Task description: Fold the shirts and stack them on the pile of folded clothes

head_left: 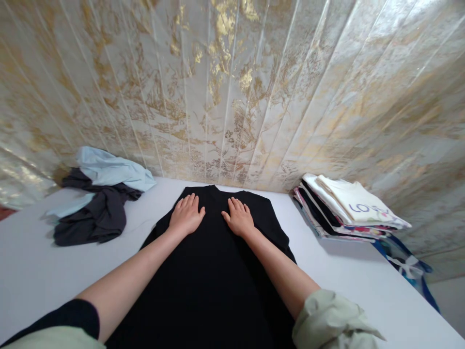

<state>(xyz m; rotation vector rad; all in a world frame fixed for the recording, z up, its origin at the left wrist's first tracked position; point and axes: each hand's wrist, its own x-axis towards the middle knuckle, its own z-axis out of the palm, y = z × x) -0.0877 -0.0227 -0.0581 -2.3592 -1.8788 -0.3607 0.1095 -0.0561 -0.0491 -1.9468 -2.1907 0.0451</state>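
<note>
A black T-shirt lies spread out on the white table, its neckline at the far end and its lower part running toward me out of view. My left hand rests flat on the upper left of the shirt, fingers stretched out. On the upper right of the same shirt, my right hand also lies flat with its fingers slightly apart. Neither hand grips the cloth. The right sleeve of the shirt shows beyond my right forearm, while my left forearm covers part of the left side.
Crumpled dark and light-blue clothes lie at the left of the white table. A stack of folded clothes, a cream piece with lettering on top, stands at the right. A blue-and-white bag is beside the right edge. A gold-patterned curtain hangs behind.
</note>
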